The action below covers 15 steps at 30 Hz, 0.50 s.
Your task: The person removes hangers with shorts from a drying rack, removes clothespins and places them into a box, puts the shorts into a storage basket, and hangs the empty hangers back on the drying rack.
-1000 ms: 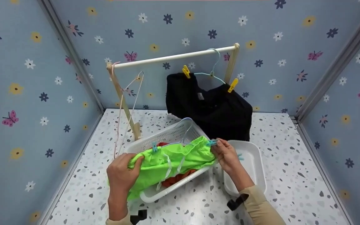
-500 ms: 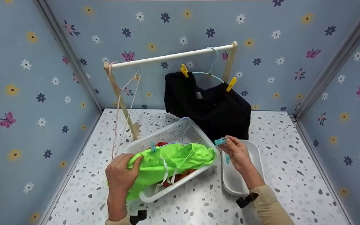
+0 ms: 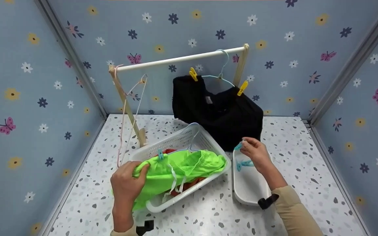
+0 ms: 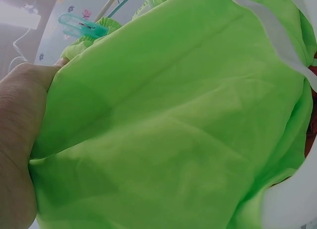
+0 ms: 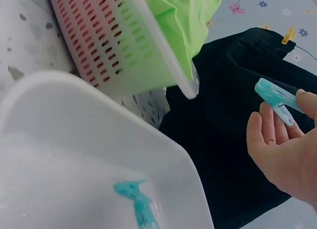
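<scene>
My left hand grips the left side of a bright green drawstring garment, which drapes over a white perforated basket. One teal clothespin clips the garment's waistband to a pale blue hanger lying in the basket. My right hand pinches another teal clothespin between thumb and fingers, over the far end of a white tray. Inside that tray lie more teal clothespins. The garment's right end slumps loosely onto the basket, with no clip showing there.
Behind the basket, a rack with a white bar holds a black garment on a hanger with yellow clothespins. A pink hanger dangles at its left end. Reddish cloth shows inside the basket.
My right hand has come away from the garment's right end with the clothespin and moved right, over the tray. That end has dropped into the basket. My left hand keeps its grip.
</scene>
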Each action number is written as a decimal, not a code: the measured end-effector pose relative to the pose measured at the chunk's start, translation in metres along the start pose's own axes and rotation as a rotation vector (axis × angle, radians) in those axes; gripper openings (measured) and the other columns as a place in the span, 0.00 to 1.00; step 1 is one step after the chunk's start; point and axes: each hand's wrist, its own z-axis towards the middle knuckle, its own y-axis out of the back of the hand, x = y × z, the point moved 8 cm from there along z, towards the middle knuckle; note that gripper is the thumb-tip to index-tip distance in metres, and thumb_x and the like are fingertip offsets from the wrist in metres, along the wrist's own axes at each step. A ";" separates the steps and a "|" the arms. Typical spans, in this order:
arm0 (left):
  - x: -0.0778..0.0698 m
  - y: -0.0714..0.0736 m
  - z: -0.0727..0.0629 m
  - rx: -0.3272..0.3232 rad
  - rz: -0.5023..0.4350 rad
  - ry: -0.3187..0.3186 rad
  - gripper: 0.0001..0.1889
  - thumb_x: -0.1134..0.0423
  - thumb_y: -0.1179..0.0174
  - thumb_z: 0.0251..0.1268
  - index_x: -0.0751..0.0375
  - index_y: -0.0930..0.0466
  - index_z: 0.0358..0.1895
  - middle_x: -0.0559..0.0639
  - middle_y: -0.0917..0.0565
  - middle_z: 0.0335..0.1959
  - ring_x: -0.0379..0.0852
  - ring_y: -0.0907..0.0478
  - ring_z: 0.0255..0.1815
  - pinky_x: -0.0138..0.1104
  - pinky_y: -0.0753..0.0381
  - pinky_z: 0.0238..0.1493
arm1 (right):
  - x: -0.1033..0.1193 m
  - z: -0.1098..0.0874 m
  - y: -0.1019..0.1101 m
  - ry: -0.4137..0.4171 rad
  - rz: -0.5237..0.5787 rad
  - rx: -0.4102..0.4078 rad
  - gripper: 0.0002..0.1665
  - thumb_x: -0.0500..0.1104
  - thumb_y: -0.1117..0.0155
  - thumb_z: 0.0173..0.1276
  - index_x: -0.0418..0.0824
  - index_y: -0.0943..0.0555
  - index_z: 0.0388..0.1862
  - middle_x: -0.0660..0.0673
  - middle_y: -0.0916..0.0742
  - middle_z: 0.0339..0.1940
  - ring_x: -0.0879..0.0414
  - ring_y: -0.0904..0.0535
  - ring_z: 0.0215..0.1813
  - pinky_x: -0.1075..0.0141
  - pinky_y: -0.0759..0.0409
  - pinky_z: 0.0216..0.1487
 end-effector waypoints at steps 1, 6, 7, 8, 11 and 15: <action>0.000 0.000 0.000 0.001 0.001 0.001 0.08 0.58 0.29 0.52 0.59 0.15 0.28 0.48 0.17 0.23 0.49 0.20 0.23 0.43 0.23 0.22 | 0.000 0.001 0.002 0.001 -0.042 -0.004 0.28 0.44 0.39 0.72 0.29 0.31 0.64 0.39 0.23 0.53 0.49 0.21 0.49 0.57 0.26 0.59; 0.001 0.000 -0.002 0.004 -0.002 0.007 0.08 0.58 0.29 0.52 0.59 0.15 0.28 0.48 0.17 0.23 0.48 0.20 0.23 0.42 0.23 0.23 | -0.005 0.010 0.014 0.027 -0.229 -0.032 0.30 0.44 0.36 0.70 0.28 0.31 0.63 0.37 0.20 0.50 0.42 0.22 0.52 0.58 0.23 0.54; 0.001 0.000 -0.001 0.004 -0.004 0.007 0.08 0.58 0.29 0.53 0.59 0.15 0.28 0.48 0.17 0.23 0.48 0.20 0.23 0.42 0.23 0.23 | -0.005 0.012 0.017 0.036 -0.261 -0.033 0.29 0.44 0.35 0.69 0.28 0.30 0.62 0.37 0.20 0.49 0.43 0.21 0.51 0.56 0.22 0.54; 0.001 0.000 -0.001 0.005 -0.006 0.006 0.08 0.58 0.29 0.53 0.59 0.15 0.28 0.47 0.17 0.23 0.48 0.20 0.23 0.42 0.23 0.23 | -0.006 0.014 0.019 0.044 -0.294 -0.035 0.28 0.44 0.33 0.67 0.29 0.29 0.59 0.38 0.19 0.47 0.44 0.21 0.49 0.55 0.22 0.53; 0.001 0.000 -0.001 0.005 -0.009 0.001 0.08 0.58 0.29 0.53 0.58 0.16 0.27 0.47 0.18 0.23 0.48 0.20 0.22 0.42 0.24 0.23 | -0.007 0.020 0.025 0.079 -0.424 -0.015 0.25 0.45 0.30 0.65 0.31 0.26 0.53 0.39 0.18 0.44 0.51 0.21 0.44 0.56 0.21 0.49; 0.002 0.001 -0.001 0.003 -0.008 -0.002 0.08 0.58 0.29 0.53 0.58 0.16 0.27 0.47 0.17 0.22 0.47 0.21 0.22 0.41 0.24 0.22 | -0.007 0.026 0.026 0.133 -0.552 0.027 0.24 0.45 0.27 0.61 0.34 0.22 0.50 0.38 0.17 0.45 0.51 0.21 0.44 0.62 0.21 0.43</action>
